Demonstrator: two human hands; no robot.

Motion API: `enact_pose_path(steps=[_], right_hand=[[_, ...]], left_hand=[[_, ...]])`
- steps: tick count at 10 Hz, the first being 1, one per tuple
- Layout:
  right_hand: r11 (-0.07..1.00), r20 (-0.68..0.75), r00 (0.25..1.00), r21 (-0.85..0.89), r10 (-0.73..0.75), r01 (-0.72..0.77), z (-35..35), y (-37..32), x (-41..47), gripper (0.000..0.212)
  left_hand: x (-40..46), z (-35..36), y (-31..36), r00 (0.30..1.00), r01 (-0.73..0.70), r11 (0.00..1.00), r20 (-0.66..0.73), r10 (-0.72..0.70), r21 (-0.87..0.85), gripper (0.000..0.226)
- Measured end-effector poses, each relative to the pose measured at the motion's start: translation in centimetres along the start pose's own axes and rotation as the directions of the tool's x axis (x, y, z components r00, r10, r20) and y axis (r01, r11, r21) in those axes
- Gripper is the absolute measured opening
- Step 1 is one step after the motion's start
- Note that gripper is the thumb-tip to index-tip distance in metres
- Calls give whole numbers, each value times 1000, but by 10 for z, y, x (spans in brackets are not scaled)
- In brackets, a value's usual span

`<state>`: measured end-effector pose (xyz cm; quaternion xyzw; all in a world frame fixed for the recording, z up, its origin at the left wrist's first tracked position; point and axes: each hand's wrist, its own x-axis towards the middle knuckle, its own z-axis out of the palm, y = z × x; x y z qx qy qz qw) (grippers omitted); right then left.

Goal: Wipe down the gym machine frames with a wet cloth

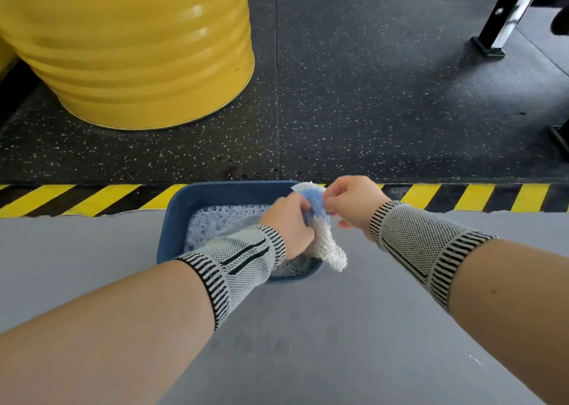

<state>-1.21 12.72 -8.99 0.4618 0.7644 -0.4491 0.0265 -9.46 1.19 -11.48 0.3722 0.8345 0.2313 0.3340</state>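
Observation:
A blue and white nubbly cloth (324, 235) is twisted into a roll above a blue basin (197, 195) of soapy water on the grey floor. My left hand (289, 223) grips the lower part of the cloth. My right hand (351, 199) grips its upper end, with the blue tip sticking out past my fingers. The white lower end hangs over the basin's right rim. Both wrists wear grey knit bands with black stripes.
A large yellow ribbed drum (132, 44) stands at the back left on black speckled rubber flooring. A yellow and black hazard stripe (462, 198) runs across behind the basin. A black and chrome machine leg (505, 19) stands at the top right.

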Motion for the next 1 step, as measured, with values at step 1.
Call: enact_pose_path(steps=[1], right_hand=[[997, -195, 981, 77, -3, 18, -13, -1, -5, 14]], left_hand=[[1, -19, 7, 994, 7, 979, -107, -29, -202, 49]])
